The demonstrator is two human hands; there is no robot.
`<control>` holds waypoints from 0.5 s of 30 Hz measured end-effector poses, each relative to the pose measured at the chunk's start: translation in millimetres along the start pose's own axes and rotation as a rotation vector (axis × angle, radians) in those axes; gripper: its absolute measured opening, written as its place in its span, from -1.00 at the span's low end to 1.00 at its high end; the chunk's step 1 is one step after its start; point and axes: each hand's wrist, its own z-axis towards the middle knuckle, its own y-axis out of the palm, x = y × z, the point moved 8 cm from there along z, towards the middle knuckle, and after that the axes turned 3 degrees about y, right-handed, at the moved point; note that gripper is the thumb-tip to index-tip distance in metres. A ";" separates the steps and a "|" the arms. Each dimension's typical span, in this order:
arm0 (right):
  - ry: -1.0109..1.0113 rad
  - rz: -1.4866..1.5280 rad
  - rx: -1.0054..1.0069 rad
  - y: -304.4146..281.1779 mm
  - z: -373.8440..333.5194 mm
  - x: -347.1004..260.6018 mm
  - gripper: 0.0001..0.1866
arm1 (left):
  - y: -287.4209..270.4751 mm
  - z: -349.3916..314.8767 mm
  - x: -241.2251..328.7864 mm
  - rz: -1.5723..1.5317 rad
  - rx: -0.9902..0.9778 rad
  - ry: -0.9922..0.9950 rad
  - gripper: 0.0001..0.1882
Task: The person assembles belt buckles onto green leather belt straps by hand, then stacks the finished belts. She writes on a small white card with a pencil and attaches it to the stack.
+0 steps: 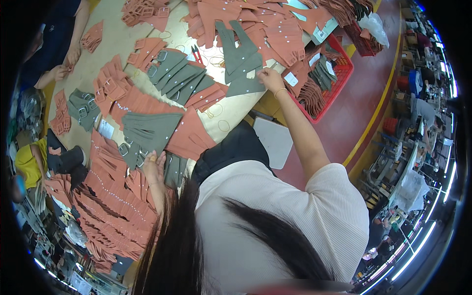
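Note:
At the table's right edge, the curled fingers of my right hand pinch the edge of a flat grey-green leather-like piece. Another forked grey-green piece lies just beyond it. My left hand is palm up with its fingers extended, against grey-green buckled straps. Above that hand, a fanned stack of grey-green pieces rests on rust-orange pieces. Farther up the table lies a row of grey-green buckled pieces.
A red plastic crate full of rust and grey-green pieces stands beside the table at my right. Red-handled scissors and loose rubber bands lie on the table. Across it, a co-worker's hands handle a small piece.

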 end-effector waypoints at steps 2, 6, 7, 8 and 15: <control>0.032 0.106 0.001 -0.7 3.8 8.7 -0.71 | -0.8 0.5 -0.4 -0.001 0.000 -0.011 -0.83; 0.044 -0.214 0.148 -4.0 5.6 29.7 -0.67 | -1.2 4.3 -1.6 -0.011 -0.020 -0.008 -0.81; 0.066 -0.227 0.162 -2.9 3.2 37.7 -0.66 | -0.9 5.3 -0.9 -0.005 -0.026 0.008 -0.81; 0.086 -0.240 0.177 -2.1 2.2 43.7 -0.65 | -1.8 6.1 -2.7 -0.024 -0.015 -0.009 -0.81; -0.014 -0.103 0.296 -12.8 10.2 19.4 -0.68 | 0.4 4.7 -4.9 -0.020 -0.021 -0.003 -0.78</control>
